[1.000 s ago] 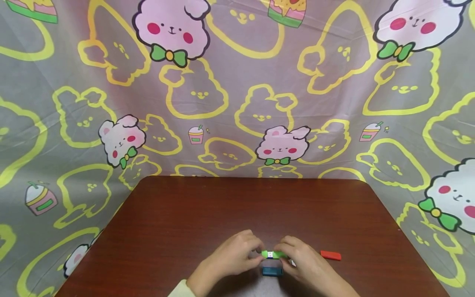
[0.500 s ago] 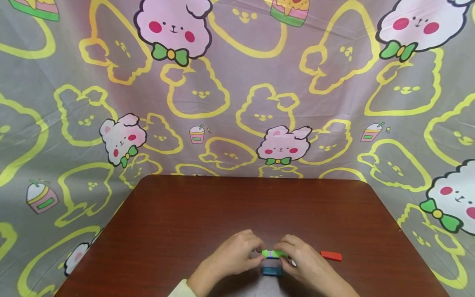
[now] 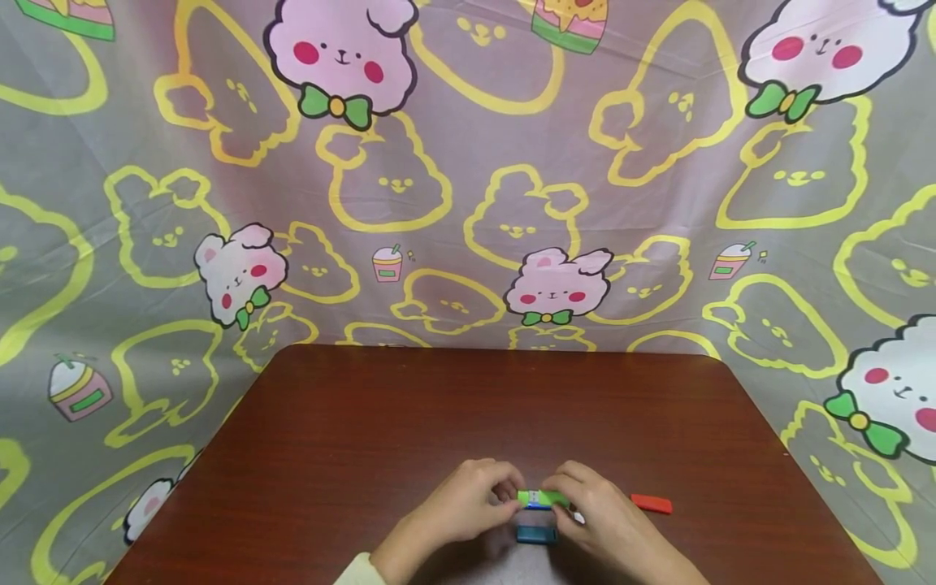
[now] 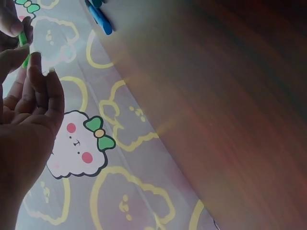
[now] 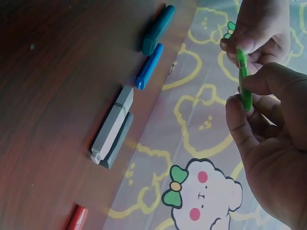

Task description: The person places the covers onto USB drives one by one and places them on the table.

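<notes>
A bright green USB stick (image 3: 550,498) with a silvery band near its middle is held level between both hands, above the near part of the table. Its left end is pinched by the thumb and fingers of my left hand (image 3: 468,502). My right hand (image 3: 600,512) grips the right end, covering part of it. Seen edge-on in the right wrist view, the green stick (image 5: 245,84) spans both thumbs. In the left wrist view my left hand (image 4: 31,105) shows its other fingers bent loosely below the stick. Whether the silvery band is a bare connector is too small to tell.
On the brown table (image 3: 366,422) lie a dark teal stick (image 5: 158,30), a blue stick (image 5: 149,67), a white stick (image 5: 114,120) with a grey piece (image 5: 120,139) against it, and a red stick (image 3: 651,504) to the right. Cartoon-printed cloth (image 3: 439,162) hangs around the table.
My left hand's knuckles have shifted slightly toward me, and the green USB stick sits a little differently, with more blue showing below it. My right hand has barely moved.
</notes>
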Action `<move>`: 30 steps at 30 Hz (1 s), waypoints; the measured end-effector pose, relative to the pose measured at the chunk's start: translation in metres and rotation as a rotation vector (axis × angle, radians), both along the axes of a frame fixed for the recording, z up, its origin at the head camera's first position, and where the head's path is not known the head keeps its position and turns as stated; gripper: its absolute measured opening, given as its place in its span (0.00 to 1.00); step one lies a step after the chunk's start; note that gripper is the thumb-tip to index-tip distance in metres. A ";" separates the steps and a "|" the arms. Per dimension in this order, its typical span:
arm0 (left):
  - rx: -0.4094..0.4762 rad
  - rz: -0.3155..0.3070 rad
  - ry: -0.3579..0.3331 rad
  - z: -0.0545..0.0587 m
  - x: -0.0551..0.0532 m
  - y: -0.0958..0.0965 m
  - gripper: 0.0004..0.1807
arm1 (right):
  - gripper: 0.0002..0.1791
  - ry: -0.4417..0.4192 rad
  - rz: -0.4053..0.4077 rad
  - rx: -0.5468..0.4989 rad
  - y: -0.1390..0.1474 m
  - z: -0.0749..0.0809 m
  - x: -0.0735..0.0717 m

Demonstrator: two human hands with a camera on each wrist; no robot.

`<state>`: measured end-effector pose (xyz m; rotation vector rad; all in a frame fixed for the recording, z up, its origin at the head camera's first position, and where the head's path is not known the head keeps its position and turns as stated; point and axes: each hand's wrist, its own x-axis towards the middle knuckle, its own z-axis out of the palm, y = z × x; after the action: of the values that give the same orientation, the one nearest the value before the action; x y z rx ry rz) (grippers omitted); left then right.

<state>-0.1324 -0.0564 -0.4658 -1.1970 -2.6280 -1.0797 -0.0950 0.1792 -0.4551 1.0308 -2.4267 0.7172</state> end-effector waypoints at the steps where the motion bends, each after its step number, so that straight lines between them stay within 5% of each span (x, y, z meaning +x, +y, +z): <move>1: 0.012 -0.007 -0.011 0.000 0.000 0.000 0.07 | 0.17 -0.001 -0.002 -0.002 0.000 0.000 0.000; 19: 0.031 -0.003 -0.004 0.003 0.001 -0.002 0.06 | 0.16 -0.112 -0.007 -0.010 0.000 0.003 0.002; 30: 0.201 0.004 -0.129 -0.001 -0.002 -0.001 0.08 | 0.17 -0.025 -0.014 -0.011 -0.001 0.001 0.000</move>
<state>-0.1340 -0.0576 -0.4667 -1.1149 -2.5335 -1.4262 -0.0953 0.1780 -0.4539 1.0060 -2.4461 0.7424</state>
